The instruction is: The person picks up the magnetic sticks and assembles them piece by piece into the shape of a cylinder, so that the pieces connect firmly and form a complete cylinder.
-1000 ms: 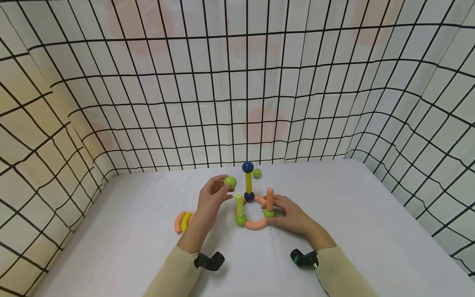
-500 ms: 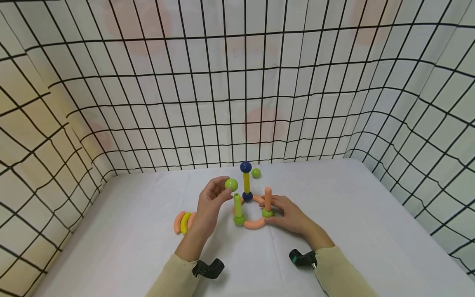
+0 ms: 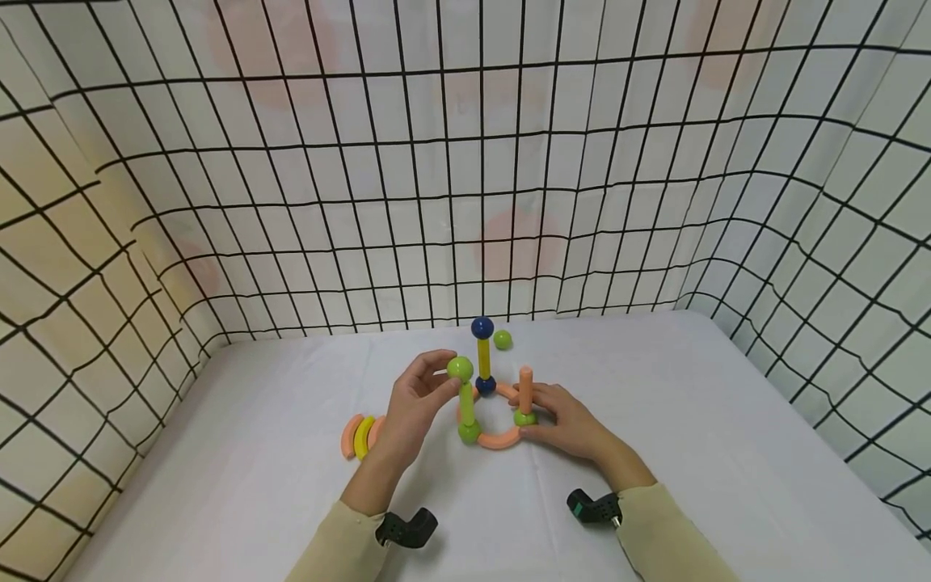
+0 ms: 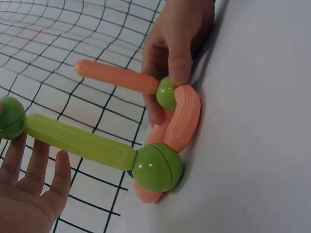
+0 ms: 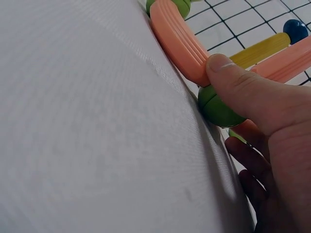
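Note:
My left hand (image 3: 410,408) pinches a green ball (image 3: 460,369) between thumb and fingers, right at the top end of an upright light green rod (image 4: 80,141). That rod rises from another green ball (image 3: 469,432) in a ring of curved orange pieces (image 3: 498,440). On the ring's right side, my right hand (image 3: 570,424) grips a green ball (image 5: 218,108) at the foot of an upright orange rod (image 3: 526,388), its thumb at the joint with a curved piece. At the back of the ring a yellow rod (image 3: 484,357) stands between two blue balls (image 3: 482,327).
A loose green ball (image 3: 503,339) lies behind the ring. Left of my left forearm are curved pieces, an orange one (image 3: 352,436) and a yellow one (image 3: 362,438) among them. A white wall with black grid lines (image 3: 407,202) encloses the white table (image 3: 254,485).
My left hand has brought its green ball right and slightly down, from beside the light green rod onto the rod's top end. The right hand has kept its grip in place.

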Demonstrator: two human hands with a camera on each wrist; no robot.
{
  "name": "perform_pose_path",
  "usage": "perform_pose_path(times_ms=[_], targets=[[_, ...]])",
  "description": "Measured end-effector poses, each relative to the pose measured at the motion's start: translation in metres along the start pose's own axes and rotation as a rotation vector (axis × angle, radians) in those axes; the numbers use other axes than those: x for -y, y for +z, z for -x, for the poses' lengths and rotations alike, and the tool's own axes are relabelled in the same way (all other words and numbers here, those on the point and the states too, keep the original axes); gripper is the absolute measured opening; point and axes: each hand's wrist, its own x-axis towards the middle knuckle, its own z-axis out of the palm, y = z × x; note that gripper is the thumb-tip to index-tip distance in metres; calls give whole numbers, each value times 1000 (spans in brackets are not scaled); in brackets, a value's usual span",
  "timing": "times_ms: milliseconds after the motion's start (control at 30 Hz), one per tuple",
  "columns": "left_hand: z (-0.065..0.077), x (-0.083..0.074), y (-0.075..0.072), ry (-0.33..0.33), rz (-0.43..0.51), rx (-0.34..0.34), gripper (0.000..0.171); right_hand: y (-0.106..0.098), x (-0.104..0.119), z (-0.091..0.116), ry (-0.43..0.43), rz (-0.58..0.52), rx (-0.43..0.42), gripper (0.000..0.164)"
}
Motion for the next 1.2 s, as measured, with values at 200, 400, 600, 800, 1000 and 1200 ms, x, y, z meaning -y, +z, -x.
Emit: perform_pose_path(times_ms=[200,400,600,800,1000,1200], targets=[[1,3,-1,-16,-32,23,35,1,1,0,7,1,-3,43],[1,4,-3,-4,-33,33,34,1,1,0,-1,0,-1,43],[1,3,-1,-2,-21,53,35,1,1,0,-11,11,-9,45],[0,4,-2,-7,-36,33,36,1,0,0,-23,11,-17,46],[0,4,-2,-22,-21,50,41,0,-1,1,-19,4,-19,45],[1,4,-2,-22,-20,58,41,1,-1,1,-36,1,-27,47]])
